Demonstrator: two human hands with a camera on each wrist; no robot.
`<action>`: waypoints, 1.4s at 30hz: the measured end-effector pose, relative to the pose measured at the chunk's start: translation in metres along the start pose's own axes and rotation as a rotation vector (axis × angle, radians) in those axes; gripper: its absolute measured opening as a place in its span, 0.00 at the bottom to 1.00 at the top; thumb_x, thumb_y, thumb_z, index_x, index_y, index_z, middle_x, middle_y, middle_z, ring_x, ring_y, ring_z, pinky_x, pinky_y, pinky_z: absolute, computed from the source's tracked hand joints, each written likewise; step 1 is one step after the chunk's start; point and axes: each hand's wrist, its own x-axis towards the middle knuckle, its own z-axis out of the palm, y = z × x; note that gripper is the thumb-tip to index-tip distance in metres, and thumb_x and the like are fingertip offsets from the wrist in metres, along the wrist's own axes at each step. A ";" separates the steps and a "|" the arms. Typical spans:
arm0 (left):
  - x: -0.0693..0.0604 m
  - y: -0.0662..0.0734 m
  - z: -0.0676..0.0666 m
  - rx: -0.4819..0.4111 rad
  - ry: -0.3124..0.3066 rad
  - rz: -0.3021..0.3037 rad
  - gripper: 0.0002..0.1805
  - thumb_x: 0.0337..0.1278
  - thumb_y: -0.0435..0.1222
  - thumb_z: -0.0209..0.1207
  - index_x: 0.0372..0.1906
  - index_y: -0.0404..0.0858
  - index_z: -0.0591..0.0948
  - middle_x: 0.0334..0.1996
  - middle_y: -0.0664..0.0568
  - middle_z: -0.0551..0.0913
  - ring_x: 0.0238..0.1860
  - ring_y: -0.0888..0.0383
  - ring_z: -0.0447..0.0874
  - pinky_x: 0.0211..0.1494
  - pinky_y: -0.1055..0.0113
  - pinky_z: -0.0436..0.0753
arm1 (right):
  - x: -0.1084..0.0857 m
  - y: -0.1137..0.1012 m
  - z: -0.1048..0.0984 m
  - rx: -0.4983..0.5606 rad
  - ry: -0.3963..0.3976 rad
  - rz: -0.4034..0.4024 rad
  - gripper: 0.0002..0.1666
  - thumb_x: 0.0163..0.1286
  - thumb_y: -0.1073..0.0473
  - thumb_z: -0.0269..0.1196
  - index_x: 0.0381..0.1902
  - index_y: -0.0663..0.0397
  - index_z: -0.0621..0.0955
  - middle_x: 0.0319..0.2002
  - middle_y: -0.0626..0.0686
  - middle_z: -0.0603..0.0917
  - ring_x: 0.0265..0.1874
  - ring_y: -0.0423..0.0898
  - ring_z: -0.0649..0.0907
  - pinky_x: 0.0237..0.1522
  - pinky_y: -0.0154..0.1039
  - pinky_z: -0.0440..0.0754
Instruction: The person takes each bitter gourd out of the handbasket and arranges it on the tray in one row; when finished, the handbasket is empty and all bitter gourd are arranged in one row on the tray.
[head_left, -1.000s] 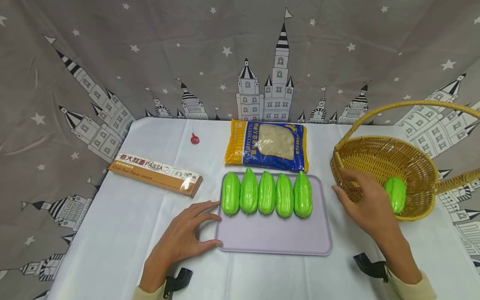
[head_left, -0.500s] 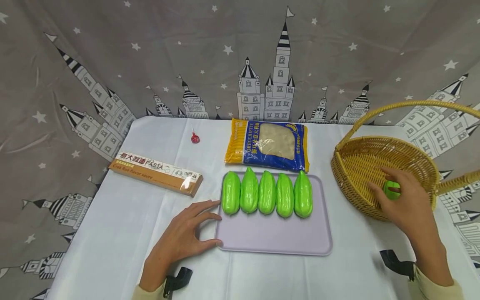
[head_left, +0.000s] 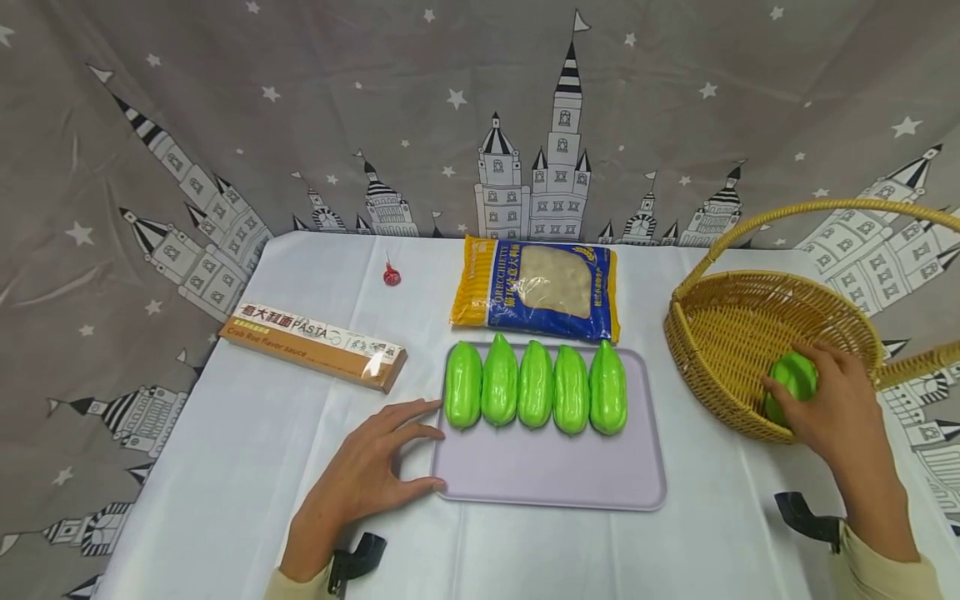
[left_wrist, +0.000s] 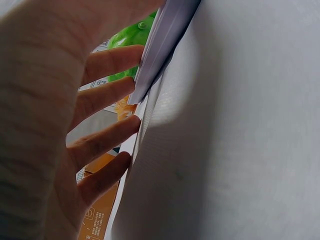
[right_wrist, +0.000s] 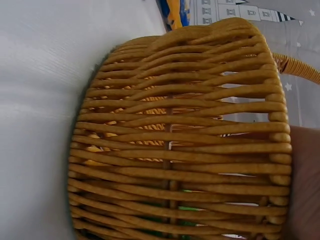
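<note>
Inside the wicker basket (head_left: pixel 708 333) at the right, my right hand (head_left: pixel 851 417) grips a ridged green bitter melon (head_left: pixel 793 379), thumb on its left side and fingers on its far right. The basket wall (right_wrist: pixel 180 130) hides most of that hand in the right wrist view. My left hand (head_left: pixel 367 462) rests against the left edge of a pale purple tray (head_left: pixel 547 475), its fingers spread and thumb touching the rim. Several more bitter melons (head_left: pixel 536 385) lie side by side on the tray's back half. In the left wrist view, fingertips meet the tray's edge (left_wrist: pixel 162 40).
Behind the tray lies a blue and yellow pasta bag (head_left: pixel 536 290). A long pasta box (head_left: pixel 311 346) lies at the left, with a small red wrapped lollipop (head_left: pixel 392 275) farther back. The basket's tall handle (head_left: pixel 825 204) arches over its opening.
My right hand has moved right into the basket, reached the bitter melon there and taken hold of it; the melon now looks tipped. My left hand has stayed at the tray's edge.
</note>
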 end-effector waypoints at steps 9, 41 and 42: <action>0.000 0.001 0.000 -0.004 0.002 -0.009 0.33 0.43 0.62 0.81 0.55 0.55 0.89 0.74 0.57 0.78 0.73 0.50 0.77 0.75 0.48 0.79 | 0.007 0.004 -0.002 -0.030 -0.093 0.011 0.43 0.71 0.57 0.72 0.73 0.75 0.67 0.69 0.86 0.62 0.61 0.84 0.67 0.47 0.78 0.75; 0.000 0.000 0.000 -0.003 0.010 0.014 0.33 0.43 0.63 0.81 0.55 0.54 0.89 0.74 0.55 0.79 0.73 0.49 0.77 0.74 0.46 0.80 | -0.008 -0.067 -0.007 0.195 0.292 -0.248 0.38 0.60 0.61 0.75 0.69 0.65 0.80 0.61 0.72 0.83 0.47 0.67 0.83 0.39 0.14 0.64; 0.000 0.000 0.000 -0.003 0.011 0.015 0.33 0.43 0.63 0.81 0.55 0.54 0.89 0.74 0.55 0.79 0.73 0.49 0.77 0.74 0.46 0.80 | -0.009 -0.070 -0.007 0.217 0.293 -0.267 0.38 0.60 0.62 0.76 0.68 0.65 0.80 0.61 0.71 0.83 0.49 0.67 0.83 0.41 0.09 0.63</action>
